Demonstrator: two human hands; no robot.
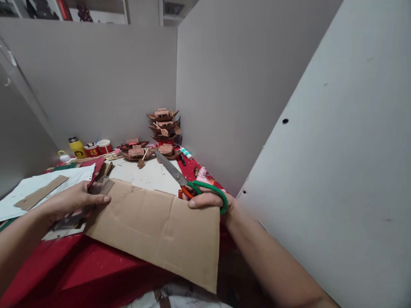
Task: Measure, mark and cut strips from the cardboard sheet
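A broad, creased sheet of cardboard (154,226) is held up over the table's near edge, between both hands. My left hand (78,199) grips its left end, thumb on top; a piece of clear plastic (102,186) shows beside those fingers. At the upper right corner, my right hand (208,199) pinches the cardboard under its thumb. That same hand carries scissors (173,169) with green and orange handles, their blades pointing up and left, away from the sheet. Left of my left hand, a narrow cardboard strip (41,192) lies on white paper (75,174).
Several small brown model boats (162,126) are stacked in the back corner, with more in front. Farther left stand a yellow bottle (77,147) and red paper cups (104,146). A glue tube (186,153) lies by the right partition (221,98). Red cloth (96,265) covers the table's front.
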